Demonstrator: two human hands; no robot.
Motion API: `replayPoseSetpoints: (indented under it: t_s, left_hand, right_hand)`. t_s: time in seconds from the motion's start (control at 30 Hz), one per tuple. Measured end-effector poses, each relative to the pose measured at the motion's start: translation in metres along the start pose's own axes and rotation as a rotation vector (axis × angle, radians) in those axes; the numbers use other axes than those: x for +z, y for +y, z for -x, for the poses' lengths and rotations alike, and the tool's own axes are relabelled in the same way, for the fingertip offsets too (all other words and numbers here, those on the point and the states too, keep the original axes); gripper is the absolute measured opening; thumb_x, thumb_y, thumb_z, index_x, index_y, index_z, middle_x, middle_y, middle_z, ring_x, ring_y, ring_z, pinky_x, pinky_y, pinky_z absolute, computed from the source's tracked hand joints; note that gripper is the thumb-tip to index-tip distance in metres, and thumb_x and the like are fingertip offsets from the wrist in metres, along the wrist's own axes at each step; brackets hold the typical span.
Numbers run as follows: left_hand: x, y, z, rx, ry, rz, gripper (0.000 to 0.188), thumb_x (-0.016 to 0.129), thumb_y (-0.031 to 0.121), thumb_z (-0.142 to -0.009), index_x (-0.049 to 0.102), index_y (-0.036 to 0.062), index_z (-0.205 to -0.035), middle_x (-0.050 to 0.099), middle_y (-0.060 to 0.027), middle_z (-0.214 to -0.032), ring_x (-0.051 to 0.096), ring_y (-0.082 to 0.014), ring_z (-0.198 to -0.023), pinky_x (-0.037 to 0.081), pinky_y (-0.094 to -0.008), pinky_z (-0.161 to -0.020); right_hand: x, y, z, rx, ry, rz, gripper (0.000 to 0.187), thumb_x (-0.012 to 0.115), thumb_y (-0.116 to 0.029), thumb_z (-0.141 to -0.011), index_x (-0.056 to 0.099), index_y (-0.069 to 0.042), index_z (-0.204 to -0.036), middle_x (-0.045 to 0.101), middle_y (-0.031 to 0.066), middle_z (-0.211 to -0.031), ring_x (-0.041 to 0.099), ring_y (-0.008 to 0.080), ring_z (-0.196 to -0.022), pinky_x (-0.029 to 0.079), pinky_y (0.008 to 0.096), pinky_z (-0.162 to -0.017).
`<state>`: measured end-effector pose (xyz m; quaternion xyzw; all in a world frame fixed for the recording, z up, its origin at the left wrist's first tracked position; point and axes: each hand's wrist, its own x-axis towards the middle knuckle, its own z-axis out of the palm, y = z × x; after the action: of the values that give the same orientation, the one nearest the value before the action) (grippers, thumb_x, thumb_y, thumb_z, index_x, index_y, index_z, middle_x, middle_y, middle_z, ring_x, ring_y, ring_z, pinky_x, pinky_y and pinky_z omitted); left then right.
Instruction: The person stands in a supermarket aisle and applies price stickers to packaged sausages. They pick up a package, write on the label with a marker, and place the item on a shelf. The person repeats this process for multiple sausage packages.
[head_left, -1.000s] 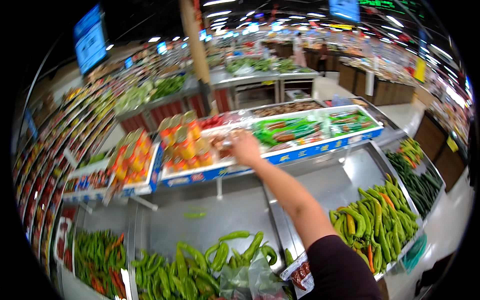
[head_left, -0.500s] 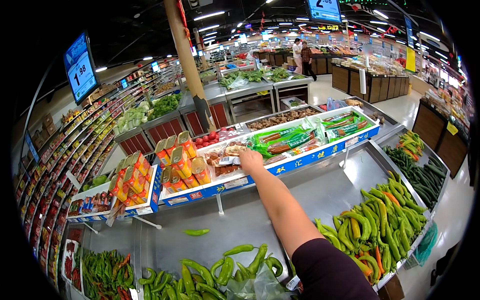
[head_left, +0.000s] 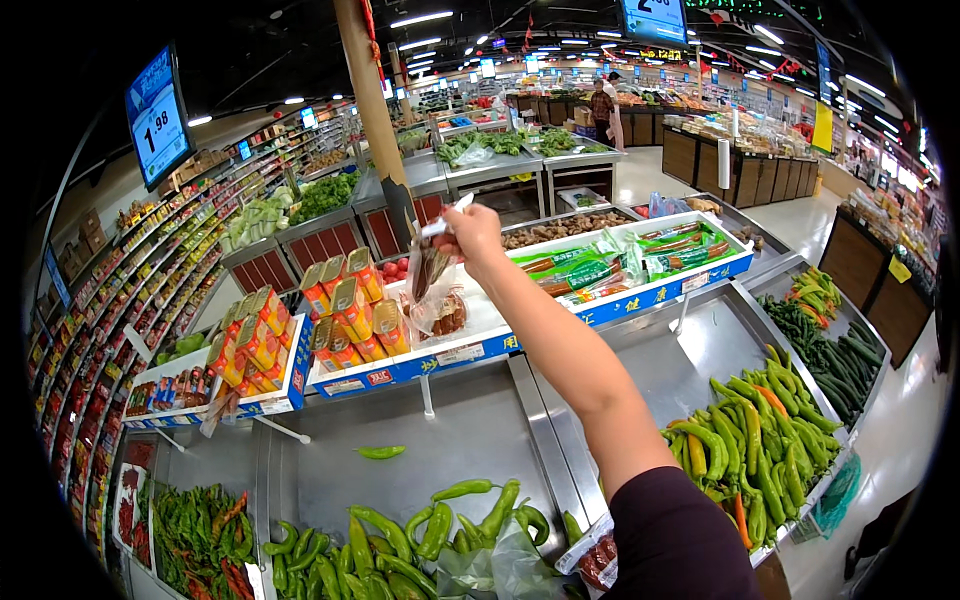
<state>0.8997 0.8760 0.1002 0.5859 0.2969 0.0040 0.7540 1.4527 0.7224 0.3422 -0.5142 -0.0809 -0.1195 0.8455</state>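
My right hand (head_left: pixel 472 234) is closed on the top of a clear plastic package (head_left: pixel 430 275) with dark brown food inside. It hangs above the blue-edged white tray (head_left: pixel 400 372), over another clear package of reddish-brown sausages (head_left: pixel 440 314). Left of these stand orange and yellow tins (head_left: pixel 352 310). To the right lie green-wrapped sausages (head_left: pixel 570 266). At the lower edge, a clear package with reddish-brown contents (head_left: pixel 601 560) shows partly behind my dark sleeve; what supports it is hidden. My left hand is out of view.
Below the tray is a metal produce counter (head_left: pixel 440 410) with green peppers (head_left: pixel 400 540) in front and green and orange peppers (head_left: pixel 750 440) at right. A tan post (head_left: pixel 372 110) rises behind the tray. Two people (head_left: pixel 606 110) stand far off.
My right hand has risen from the tray and moved slightly left, lifting a package out. The reddish-brown package at the lower edge shows more. The far people have shifted.
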Motion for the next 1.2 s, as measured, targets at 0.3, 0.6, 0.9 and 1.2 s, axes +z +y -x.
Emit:
replayPoseSetpoints:
  t_s: [0.3,0.6,0.9,1.2]
  left_hand:
    - [-0.021,-0.017,-0.041,-0.029,0.001,0.122,0.036,0.057,0.033,-0.095,0.059,0.0000,-0.110,0.061,-0.0086,-0.083,0.050,-0.0093,-0.055,0.038,-0.0216,-0.043]
    - [-0.048,-0.048,-0.050,-0.039,0.009,0.206,0.038,0.060,0.031,-0.094,0.058,-0.0046,-0.108,0.065,-0.0149,-0.086,0.052,-0.0113,-0.051,0.037,-0.0219,-0.041]
    - [-0.032,-0.042,-0.050,-0.041,0.022,0.174,0.032,0.060,0.025,-0.094,0.060,-0.0067,-0.098,0.064,-0.0138,-0.079,0.051,-0.0104,-0.051,0.034,-0.0221,-0.040]
    - [-0.012,-0.019,-0.025,-0.073,-0.080,-0.053,0.012,0.056,0.011,-0.091,0.065,0.0067,-0.098,0.064,-0.0001,-0.084,0.047,-0.0045,-0.063,0.035,-0.0183,-0.054]
  right_hand:
    - [0.014,0.008,-0.025,0.035,0.224,-0.187,0.015,0.055,-0.009,-0.093,0.052,0.005,-0.096,0.065,0.0190,-0.075,0.068,0.0235,-0.061,0.054,0.0282,-0.042]
    - [-0.094,0.139,0.056,-0.228,-0.537,1.581,0.041,0.052,-0.043,-0.092,0.066,-0.008,-0.109,0.068,0.0154,-0.103,0.063,0.0355,-0.095,0.050,0.0440,-0.083]
    - [-0.098,0.120,0.075,-0.388,-0.405,1.552,0.033,0.059,-0.038,-0.088,0.067,-0.007,-0.098,0.068,0.0146,-0.097,0.064,0.0336,-0.091,0.049,0.0461,-0.078]
    - [-0.143,0.099,0.168,-0.588,-0.329,1.153,0.025,0.061,-0.030,-0.088,0.068,-0.007,-0.093,0.069,0.0134,-0.084,0.066,0.0326,-0.079,0.051,0.0424,-0.070]
